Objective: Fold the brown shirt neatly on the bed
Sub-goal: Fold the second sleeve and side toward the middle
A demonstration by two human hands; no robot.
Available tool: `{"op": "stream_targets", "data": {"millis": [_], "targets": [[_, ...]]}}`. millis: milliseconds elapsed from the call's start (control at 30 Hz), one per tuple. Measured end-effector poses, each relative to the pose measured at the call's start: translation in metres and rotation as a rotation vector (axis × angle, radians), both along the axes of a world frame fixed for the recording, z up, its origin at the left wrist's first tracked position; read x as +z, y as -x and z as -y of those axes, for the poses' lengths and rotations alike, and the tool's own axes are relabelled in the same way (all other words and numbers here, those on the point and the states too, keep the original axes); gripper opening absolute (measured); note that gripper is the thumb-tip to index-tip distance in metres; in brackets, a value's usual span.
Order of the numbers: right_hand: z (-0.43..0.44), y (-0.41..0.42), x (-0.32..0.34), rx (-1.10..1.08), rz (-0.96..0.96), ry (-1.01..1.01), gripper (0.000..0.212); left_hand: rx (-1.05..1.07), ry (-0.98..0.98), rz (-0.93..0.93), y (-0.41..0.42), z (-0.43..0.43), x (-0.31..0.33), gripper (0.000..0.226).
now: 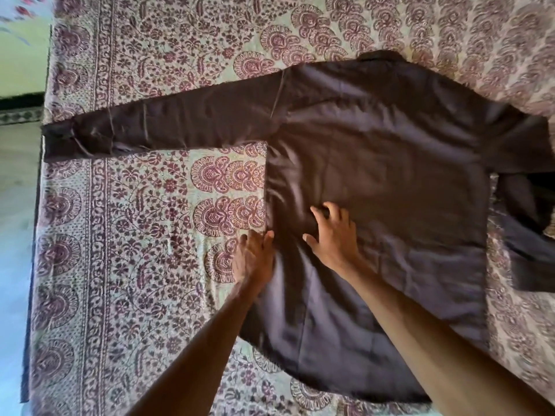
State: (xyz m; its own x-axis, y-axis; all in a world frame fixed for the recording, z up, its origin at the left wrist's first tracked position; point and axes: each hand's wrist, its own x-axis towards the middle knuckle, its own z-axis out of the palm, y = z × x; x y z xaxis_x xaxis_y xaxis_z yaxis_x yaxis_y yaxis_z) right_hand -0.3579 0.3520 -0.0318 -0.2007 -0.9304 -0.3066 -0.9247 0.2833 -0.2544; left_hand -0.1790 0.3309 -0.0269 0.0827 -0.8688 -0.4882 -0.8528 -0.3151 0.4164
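Brown shirt (375, 175) under flat hands (333, 235)

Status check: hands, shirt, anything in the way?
Left hand flat at the brown shirt side edge; right hand pressing its body. Shirt spread, left sleeve out. Bedspread otherwise bare.

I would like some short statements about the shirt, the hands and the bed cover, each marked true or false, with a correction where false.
1. The brown shirt lies spread flat on the patterned bed cover. True.
2. The long sleeve on the left of the picture is folded over the body of the shirt. False: it stretches straight out to the edge of the bed.
3. Both hands rest on the shirt near its side seam. True: the left hand is at the edge and the right hand is on the fabric.
4. The bed cover is plain white. False: it has a dark red floral print.
5. The right hand lifts the collar. False: it presses on the lower body.
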Motion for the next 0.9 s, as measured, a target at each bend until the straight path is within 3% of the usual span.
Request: {"op": "stream_targets", "data": {"millis": [133,233,333,500,733,833,900], "targets": [[-0.008,-0.005,0.006,0.004,0.018,-0.049,0.064,0.054,-0.082,-0.082,-0.007,-0.011,0.003,0.052],[-0.016,-0.012,0.01,-0.001,0.022,-0.067,0.062,-0.06,-0.123,0.033,-0.027,-0.026,0.003,0.04],[-0.027,-0.019,0.01,0.014,0.017,-0.083,0.064,-0.094,-0.11,0.085,-0.043,-0.039,0.003,0.041],[-0.047,-0.026,0.013,0.018,0.035,-0.093,0.064,-0.24,-0.253,0.024,-0.066,-0.062,0.001,0.043],[-0.071,-0.027,0.016,0.032,0.011,-0.129,0.065,-0.507,-0.61,0.41,-0.074,-0.059,0.01,0.058],[-0.081,-0.023,0.018,0.021,0.008,-0.155,0.063,-0.694,-0.419,0.731,-0.061,-0.048,0.029,0.036],[-0.088,-0.014,0.019,-0.009,0.019,-0.169,0.06,-0.726,-0.235,0.713,-0.044,-0.039,0.032,0.024]]}}
